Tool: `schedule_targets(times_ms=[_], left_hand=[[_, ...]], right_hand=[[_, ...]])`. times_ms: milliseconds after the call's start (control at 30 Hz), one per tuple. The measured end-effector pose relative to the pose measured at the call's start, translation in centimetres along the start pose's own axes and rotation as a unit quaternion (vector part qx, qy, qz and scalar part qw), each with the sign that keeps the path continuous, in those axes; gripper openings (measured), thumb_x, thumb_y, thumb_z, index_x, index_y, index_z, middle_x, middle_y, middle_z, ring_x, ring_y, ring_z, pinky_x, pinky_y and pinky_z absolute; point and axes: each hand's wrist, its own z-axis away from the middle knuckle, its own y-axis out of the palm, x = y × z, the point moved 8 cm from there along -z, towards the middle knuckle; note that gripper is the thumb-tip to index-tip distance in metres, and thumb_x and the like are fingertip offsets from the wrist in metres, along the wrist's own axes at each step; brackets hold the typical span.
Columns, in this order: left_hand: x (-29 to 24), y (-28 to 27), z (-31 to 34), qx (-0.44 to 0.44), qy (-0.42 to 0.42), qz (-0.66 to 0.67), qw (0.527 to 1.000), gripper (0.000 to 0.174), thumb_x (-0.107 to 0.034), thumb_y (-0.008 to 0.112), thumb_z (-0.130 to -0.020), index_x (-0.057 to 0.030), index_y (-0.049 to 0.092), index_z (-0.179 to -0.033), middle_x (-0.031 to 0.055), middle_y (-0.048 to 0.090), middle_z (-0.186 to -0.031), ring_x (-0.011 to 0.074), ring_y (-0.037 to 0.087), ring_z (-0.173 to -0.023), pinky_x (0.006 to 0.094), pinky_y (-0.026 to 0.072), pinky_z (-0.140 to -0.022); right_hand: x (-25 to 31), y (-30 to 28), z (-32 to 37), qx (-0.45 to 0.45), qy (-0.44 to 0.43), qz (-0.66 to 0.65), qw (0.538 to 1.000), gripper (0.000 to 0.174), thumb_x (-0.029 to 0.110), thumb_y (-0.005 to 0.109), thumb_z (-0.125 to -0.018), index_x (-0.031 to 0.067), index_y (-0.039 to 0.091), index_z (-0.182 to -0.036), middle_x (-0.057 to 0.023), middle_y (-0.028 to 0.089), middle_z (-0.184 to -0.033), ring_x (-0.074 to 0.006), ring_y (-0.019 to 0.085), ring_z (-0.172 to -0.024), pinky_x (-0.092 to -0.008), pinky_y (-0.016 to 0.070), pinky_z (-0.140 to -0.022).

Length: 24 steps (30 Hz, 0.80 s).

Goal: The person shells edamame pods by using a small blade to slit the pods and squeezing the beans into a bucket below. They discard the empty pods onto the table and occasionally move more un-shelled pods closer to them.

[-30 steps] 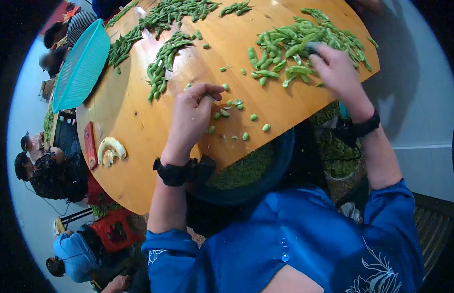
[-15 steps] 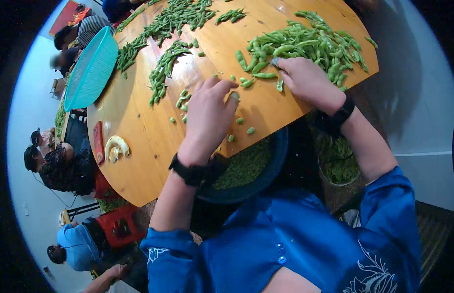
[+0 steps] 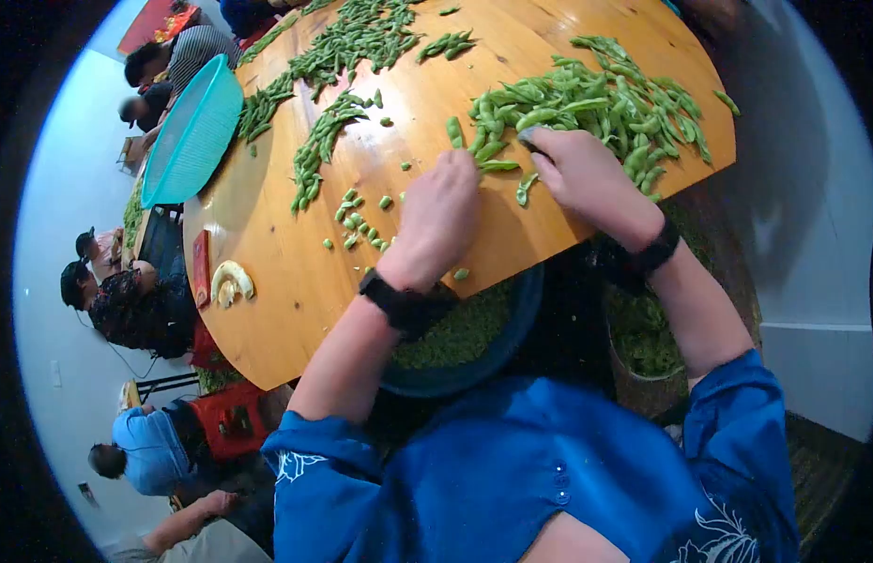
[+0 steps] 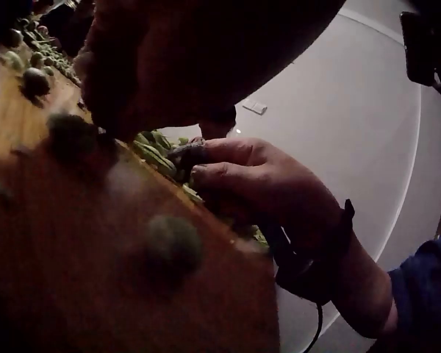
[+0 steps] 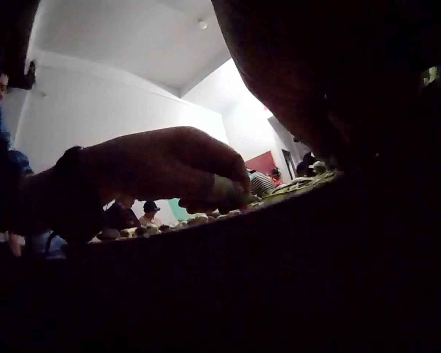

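Note:
My left hand (image 3: 441, 211) reaches down to the table, its bunched fingertips pinching the near end of a green edamame pod (image 3: 499, 166). In the right wrist view this left hand (image 5: 169, 169) is bent downward, fingertips low among pods. My right hand (image 3: 587, 174) is at the near edge of the pod pile (image 3: 587, 98). A dark grey cover sits on one of its fingertips, and thumb and finger stand apart with nothing visible between them. Below lies a split pod (image 3: 525, 190). Shelled beans (image 3: 355, 225) are scattered left of my left hand. Dark sleeves of shadow hide much in both wrist views.
More pods (image 3: 314, 150) lie in rows across the wooden table (image 3: 277, 319). A turquoise basket (image 3: 192, 131) leans at the far left, near a red object (image 3: 202, 267) and a peel (image 3: 232, 281). Under the table edge is a dark basin (image 3: 526, 324) of green matter. Other people sit at left.
My left hand has moved right and down onto a pod, after passing over the loose beans, more of which now lie to its left. My right hand came left from the pile's middle to its near edge.

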Motion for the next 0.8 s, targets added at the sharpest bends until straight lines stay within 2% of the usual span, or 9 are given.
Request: schedule_targets(times_ms=[67,200,300,433,500,533,567,633,800], left_hand=[[-1.4,0.4,-0.7,-0.048,0.05,0.072,0.995,0.013,-0.006,0.047,-0.082,0.002,0.049,-0.093,0.0232,0.056,-0.092,0.0414,0.056,-0.085,0.0481,0.0454,-0.075],[-1.7,0.6,-1.7,-0.057,0.03,0.128,0.99,0.016,-0.003,0.046,-0.081,0.0033,0.049,-0.095,0.0242,0.056,-0.092,0.0425,0.056,-0.086,0.0488,0.045,-0.075],[1.9,-1.7,-0.5,-0.103,-0.029,0.132,0.985,0.019,-0.006,0.05,-0.083,0.0008,0.062,-0.097,0.0217,0.059,-0.094,0.0375,0.059,-0.088,0.0433,0.0477,-0.078],[5.8,-3.1,-0.6,-0.138,-0.017,-0.018,0.99,0.02,-0.009,0.053,-0.08,-0.0034,0.067,-0.092,0.0184,0.06,-0.097,0.0349,0.057,-0.092,0.0425,0.0467,-0.081],[6.0,-1.6,-1.3,-0.064,-0.022,0.051,0.996,0.021,-0.017,0.056,-0.083,-0.0053,0.067,-0.097,0.0177,0.061,-0.098,0.0349,0.058,-0.093,0.0404,0.0476,-0.083],[4.6,-1.6,-1.2,-0.067,0.026,0.03,0.997,0.021,-0.017,0.057,-0.082,-0.0058,0.067,-0.097,0.0168,0.061,-0.096,0.034,0.058,-0.092,0.0396,0.0477,-0.082],[4.4,-1.0,-1.0,-0.044,-0.007,0.102,0.994,0.018,-0.014,0.058,-0.081,-0.0052,0.066,-0.094,0.0152,0.061,-0.093,0.0333,0.059,-0.09,0.0395,0.0482,-0.081],[2.8,-0.4,-0.2,-0.01,0.026,0.131,0.991,0.015,-0.012,0.058,-0.079,-0.0051,0.066,-0.09,0.0139,0.061,-0.092,0.0328,0.06,-0.088,0.0391,0.0485,-0.079],[3.1,-2.2,4.5,-0.014,0.073,0.098,0.992,0.011,-0.01,0.058,-0.077,-0.0051,0.066,-0.084,0.0129,0.061,-0.093,0.0324,0.058,-0.09,0.0393,0.0472,-0.081]], right_hand=[[0.8,-1.2,0.3,-0.03,0.023,-0.013,0.999,0.015,0.008,0.048,-0.083,0.0,0.057,-0.092,-0.0244,0.059,-0.08,-0.0404,0.059,-0.079,-0.048,0.0476,-0.07],[1.6,-1.3,1.1,-0.061,0.007,-0.025,0.998,0.019,0.007,0.048,-0.083,-0.0007,0.057,-0.097,-0.0252,0.06,-0.081,-0.0413,0.059,-0.079,-0.049,0.0476,-0.07],[0.6,-0.3,2.0,-0.038,0.041,-0.002,0.998,0.02,0.008,0.048,-0.083,-0.0008,0.057,-0.098,-0.0253,0.06,-0.082,-0.0414,0.059,-0.079,-0.0502,0.0475,-0.069],[-0.3,0.4,2.7,-0.058,0.058,0.004,0.997,0.022,0.01,0.048,-0.083,-0.0001,0.057,-0.1,-0.0253,0.061,-0.082,-0.0416,0.059,-0.079,-0.0513,0.0472,-0.069],[-0.3,0.6,2.5,-0.052,0.069,0.001,0.996,0.023,0.013,0.048,-0.084,0.0017,0.057,-0.102,-0.0249,0.061,-0.084,-0.0418,0.059,-0.08,-0.0517,0.0469,-0.069],[-0.6,0.9,2.3,-0.04,0.08,0.01,0.996,0.026,0.014,0.047,-0.085,0.0043,0.057,-0.106,-0.025,0.061,-0.086,-0.0414,0.06,-0.082,-0.0508,0.0473,-0.071],[-0.6,0.8,2.2,-0.039,0.074,0.011,0.996,0.026,0.014,0.047,-0.085,0.0043,0.057,-0.106,-0.025,0.061,-0.086,-0.0414,0.06,-0.082,-0.0508,0.0473,-0.071],[-0.7,0.8,2.5,-0.054,0.071,0.003,0.996,0.026,0.015,0.047,-0.086,0.0051,0.057,-0.108,-0.025,0.061,-0.087,-0.0416,0.059,-0.084,-0.0503,0.0473,-0.072],[-0.9,1.0,2.5,-0.062,0.055,0.041,0.996,0.024,0.013,0.05,-0.086,0.0035,0.058,-0.107,-0.0236,0.062,-0.091,-0.0415,0.059,-0.087,-0.0473,0.0472,-0.074]])
